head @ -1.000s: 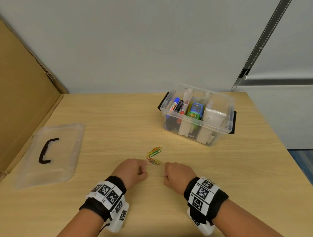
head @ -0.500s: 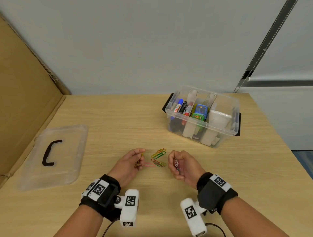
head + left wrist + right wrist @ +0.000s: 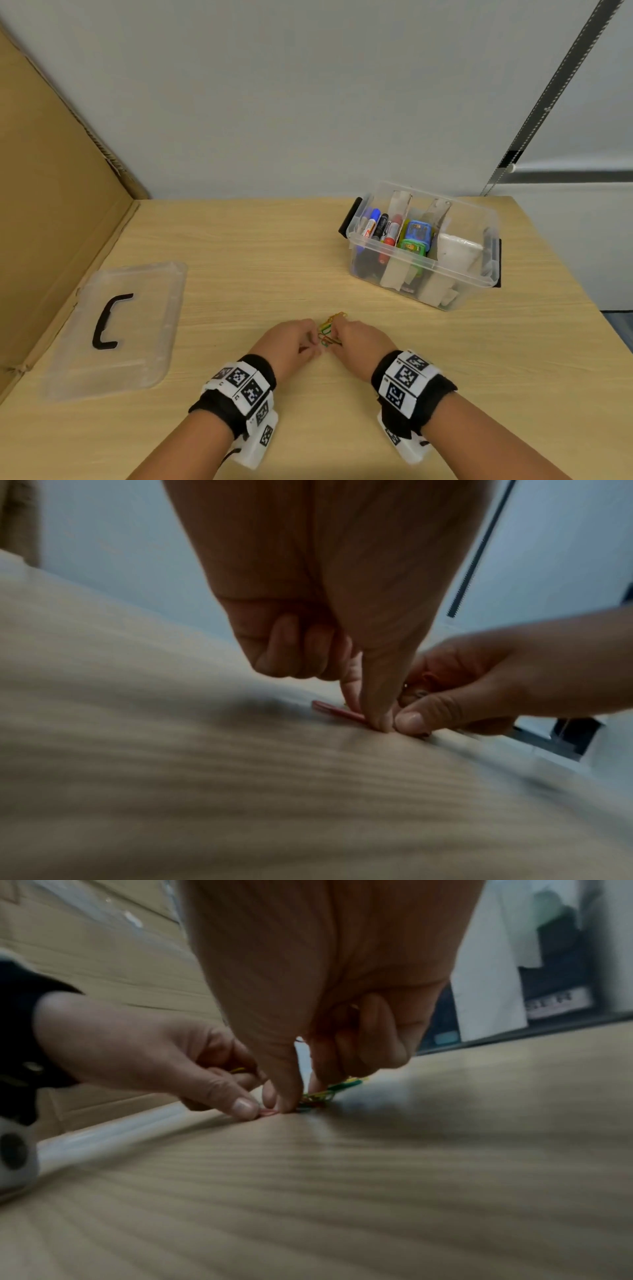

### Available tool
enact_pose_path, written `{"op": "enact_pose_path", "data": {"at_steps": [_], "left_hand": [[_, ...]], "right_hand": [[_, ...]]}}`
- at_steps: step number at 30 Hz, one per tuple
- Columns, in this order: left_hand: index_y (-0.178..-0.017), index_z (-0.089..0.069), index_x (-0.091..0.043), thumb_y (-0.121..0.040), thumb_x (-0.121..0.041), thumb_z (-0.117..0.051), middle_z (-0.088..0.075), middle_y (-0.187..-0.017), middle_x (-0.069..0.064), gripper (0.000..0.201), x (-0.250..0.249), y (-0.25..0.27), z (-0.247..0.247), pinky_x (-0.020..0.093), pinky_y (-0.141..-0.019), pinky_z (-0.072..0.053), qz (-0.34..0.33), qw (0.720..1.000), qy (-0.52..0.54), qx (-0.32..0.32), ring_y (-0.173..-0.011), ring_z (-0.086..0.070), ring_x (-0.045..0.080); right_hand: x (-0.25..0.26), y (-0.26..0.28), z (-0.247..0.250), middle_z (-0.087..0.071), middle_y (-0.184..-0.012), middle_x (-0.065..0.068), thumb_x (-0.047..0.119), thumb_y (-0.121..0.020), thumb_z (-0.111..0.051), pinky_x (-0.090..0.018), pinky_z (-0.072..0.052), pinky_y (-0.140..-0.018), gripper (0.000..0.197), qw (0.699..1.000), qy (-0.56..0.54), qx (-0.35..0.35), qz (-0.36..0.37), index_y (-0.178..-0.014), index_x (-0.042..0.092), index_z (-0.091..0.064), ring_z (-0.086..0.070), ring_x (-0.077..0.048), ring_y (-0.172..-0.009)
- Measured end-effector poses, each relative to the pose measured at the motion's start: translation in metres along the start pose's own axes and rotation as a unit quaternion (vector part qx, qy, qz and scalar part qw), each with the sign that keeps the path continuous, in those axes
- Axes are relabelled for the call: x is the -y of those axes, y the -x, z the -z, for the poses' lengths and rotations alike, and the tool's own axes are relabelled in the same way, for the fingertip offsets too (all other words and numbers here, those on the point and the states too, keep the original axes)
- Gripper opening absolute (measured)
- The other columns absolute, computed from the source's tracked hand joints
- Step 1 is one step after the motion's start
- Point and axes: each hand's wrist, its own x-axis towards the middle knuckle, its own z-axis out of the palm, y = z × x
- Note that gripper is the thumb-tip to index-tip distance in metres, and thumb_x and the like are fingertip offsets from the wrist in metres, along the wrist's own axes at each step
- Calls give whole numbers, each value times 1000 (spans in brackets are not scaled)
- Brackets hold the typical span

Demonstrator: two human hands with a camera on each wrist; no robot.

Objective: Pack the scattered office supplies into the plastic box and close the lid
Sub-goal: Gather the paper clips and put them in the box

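Note:
Several coloured paper clips (image 3: 333, 320) lie in a small heap on the wooden table (image 3: 239, 260), in front of the clear plastic box (image 3: 459, 279). My left hand (image 3: 313, 345) and right hand (image 3: 335, 337) are knuckles-up, meeting at the heap. In the left wrist view the left hand (image 3: 373, 719) pinches a pink clip (image 3: 337, 712) flat on the table. It also keeps a yellow clip (image 3: 238, 1070) in its curled fingers. The right hand (image 3: 294, 1100) has thumb and forefinger down on the green and yellow clips (image 3: 337, 1087), with shiny clips (image 3: 413, 693) tucked in its palm.
The box holds markers (image 3: 380, 228), a blue and green item (image 3: 414, 238) and a white bundle (image 3: 455, 253) between cardboard dividers. Its clear lid (image 3: 144, 342) with a black handle (image 3: 104, 322) lies at the left beside a cardboard wall (image 3: 51, 205).
Half a second ago both hands were raised and turned up with clips in them. They have turned over and come down together onto the heap.

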Motion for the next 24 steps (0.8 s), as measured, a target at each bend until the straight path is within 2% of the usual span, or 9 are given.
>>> {"op": "enact_pose_path", "data": {"at_steps": [5,10,13,16,17,18,21,22,24], "left_hand": [[-98,-61,-20,-89,-37,-57,-63,-98,-3,20,-4,-5,3,28,-78,-47,-8,996,-93,1,-89,-59,15],[-72,-49,-30,-87,-35,-62,-52,-71,-16,20,0,-9,5,10,-59,-35,30,999,-30,21,-66,-49,2],[-75,-48,-29,-90,-37,-57,-49,-68,-13,19,0,-8,3,13,-57,-32,26,998,-54,33,-63,-46,6],[-89,-54,-20,-93,-35,-52,-55,-76,-6,16,0,-3,2,18,-61,-37,16,997,-59,42,-70,-49,11],[-91,-56,-18,-94,-32,-50,-55,-77,-6,15,3,-2,2,20,-64,-39,16,998,-41,44,-70,-49,10],[-92,-56,-17,-94,-28,-49,-54,-77,-7,14,5,-1,2,21,-65,-39,17,999,-12,44,-68,-47,9],[-80,-49,-19,-98,-22,-42,-48,-72,-7,19,11,-1,8,21,-64,-36,52,990,125,26,-66,-43,9],[-75,-47,-17,-99,-20,-38,-46,-69,-4,25,10,-1,11,22,-60,-35,75,978,193,16,-63,-42,10],[-69,-45,-13,-98,-14,-31,-43,-60,0,32,8,-1,14,21,-49,-32,121,924,363,-3,-51,-39,11]], "right_hand": [[7,-7,-8,-62,-113,-15,20,-97,-34,-32,-36,-67,36,996,90,22,-15,-130,5,-37,-60,-32,-100],[6,-8,-9,-62,-112,-17,16,-96,-33,-33,-36,-67,41,993,116,24,1,-135,4,-35,-59,-33,-99],[-3,-5,-4,-61,-102,-12,18,-95,-36,-29,-34,-69,28,1000,2,25,-7,-121,9,-44,-58,-29,-94],[-19,-4,1,-49,-81,-2,19,-97,-37,-26,-33,-60,10,980,-195,32,-34,-93,13,-44,-47,-17,-73],[-23,-3,3,-46,-75,-1,18,-96,-36,-25,-32,-57,13,949,-306,40,-58,-88,12,-43,-42,-14,-66],[-27,-2,6,-44,-69,-1,17,-94,-35,-24,-31,-52,15,893,-441,46,-79,-83,10,-43,-39,-13,-59],[-34,5,13,-43,-62,-5,14,-90,-28,-22,-27,-40,24,678,-729,54,-80,-73,9,-44,-36,-14,-48],[-36,7,15,-44,-63,-6,18,-92,-27,-22,-27,-40,29,643,-761,51,-76,-72,9,-46,-37,-14,-49],[-38,7,16,-48,-63,-6,32,-98,-31,-23,-29,-40,40,621,-778,35,-89,-70,11,-50,-38,-14,-50]]}}
